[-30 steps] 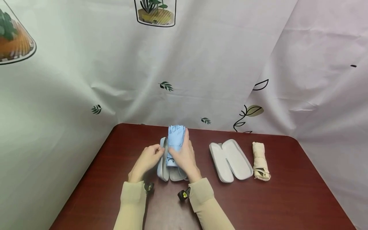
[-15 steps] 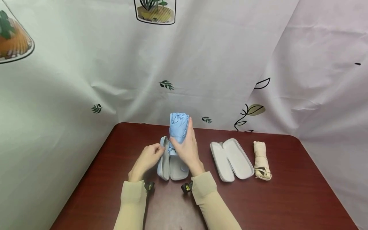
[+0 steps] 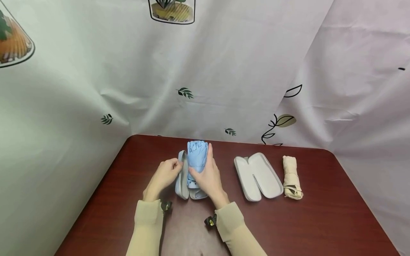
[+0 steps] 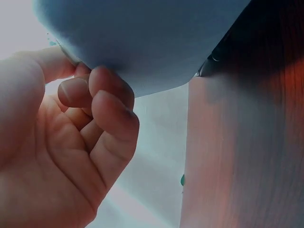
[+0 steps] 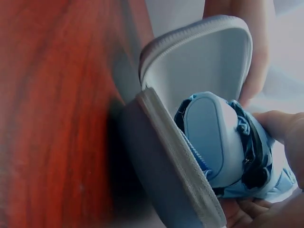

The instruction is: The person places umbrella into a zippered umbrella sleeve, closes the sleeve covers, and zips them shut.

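Observation:
A blue folding umbrella, folded up compactly, is in my right hand, thumb on the near side and fingers along its right side. It sits over the spread-out blue zip case. In the right wrist view the umbrella's pale handle end lies between the two halves of the case, partly inside the lower half. My left hand pinches the edge of the raised left half; in the left wrist view its fingers are curled at the rim of the case. The umbrella's underside is hidden.
To the right lies a second zip case, spread out with a white lining. Beside it is a beige folded umbrella, wrapped with a strap. The dark red table ends at a white patterned curtain behind.
The blue umbrella was lifted up and away from the case half a second ago; now my right hand has brought it back down over it. My left hand stays at the rim.

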Demonstrator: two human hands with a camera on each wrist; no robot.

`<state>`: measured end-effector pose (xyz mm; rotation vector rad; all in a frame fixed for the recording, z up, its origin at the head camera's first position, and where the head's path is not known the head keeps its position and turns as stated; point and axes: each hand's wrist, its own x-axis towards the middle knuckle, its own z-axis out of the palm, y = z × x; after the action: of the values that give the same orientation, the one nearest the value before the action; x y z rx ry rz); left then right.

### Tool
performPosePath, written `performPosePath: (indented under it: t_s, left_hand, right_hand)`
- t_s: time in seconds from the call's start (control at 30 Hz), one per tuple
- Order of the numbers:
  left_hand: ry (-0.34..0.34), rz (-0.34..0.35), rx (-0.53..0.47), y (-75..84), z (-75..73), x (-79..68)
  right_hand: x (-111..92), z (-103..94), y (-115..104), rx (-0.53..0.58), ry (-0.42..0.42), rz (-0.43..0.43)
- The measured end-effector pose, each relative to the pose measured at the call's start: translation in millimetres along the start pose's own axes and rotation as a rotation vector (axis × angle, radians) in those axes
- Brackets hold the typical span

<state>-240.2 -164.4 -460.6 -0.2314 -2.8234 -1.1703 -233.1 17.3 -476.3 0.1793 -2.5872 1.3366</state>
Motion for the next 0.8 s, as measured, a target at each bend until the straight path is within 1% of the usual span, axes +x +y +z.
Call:
performPosePath:
  t_s: [0.13, 0.3, 0.5, 0.67, 0.8]
  left_hand:
    - [0.002, -0.015, -0.01, -0.5, 0.0, -0.7]
    - [0.012, -0.005, -0.005, -1.3, -0.9, -0.9]
    - [0.015, -0.008, -0.001, -2.5, -2.6, -1.7]
    - [0.011, -0.01, -0.022, -2.7, -2.9, -1.9]
    - [0.015, -0.01, -0.021, -1.7, -3.2, -2.4]
  right_hand:
    - [-6, -1.4, 1, -0.024, 0.0, 0.015]
    - [-13, -3.3, 2, -0.042, 0.013, 0.031]
    - [-18, -0.4, 6, -0.138, 0.028, 0.026]
    - [-19, 0.2, 8, -0.188, 0.05, -0.01]
    - [-19, -0.7, 9, -0.221, 0.035, -0.041]
